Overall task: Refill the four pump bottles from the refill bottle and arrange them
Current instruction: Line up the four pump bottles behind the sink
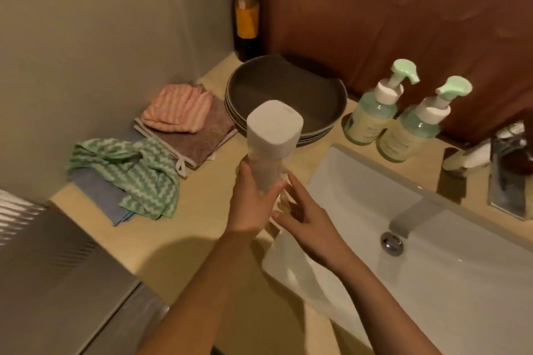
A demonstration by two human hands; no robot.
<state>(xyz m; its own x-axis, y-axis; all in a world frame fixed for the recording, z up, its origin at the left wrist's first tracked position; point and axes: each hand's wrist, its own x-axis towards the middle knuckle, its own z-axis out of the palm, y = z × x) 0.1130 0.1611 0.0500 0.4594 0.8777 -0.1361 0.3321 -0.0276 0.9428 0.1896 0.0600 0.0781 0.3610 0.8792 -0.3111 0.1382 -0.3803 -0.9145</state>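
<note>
Left hand (253,204) grips upturned refill bottle (274,130); right hand (305,219) fingers spread at its lower end

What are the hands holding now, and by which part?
The left hand grips the white bottle around its lower end; the right hand, fingers straight, holds nothing.

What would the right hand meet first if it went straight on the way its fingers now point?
Probably the white bottle that the left hand grips. The fingers of the right hand point up and left at its lower end, very near; whether they touch is unclear.
</note>
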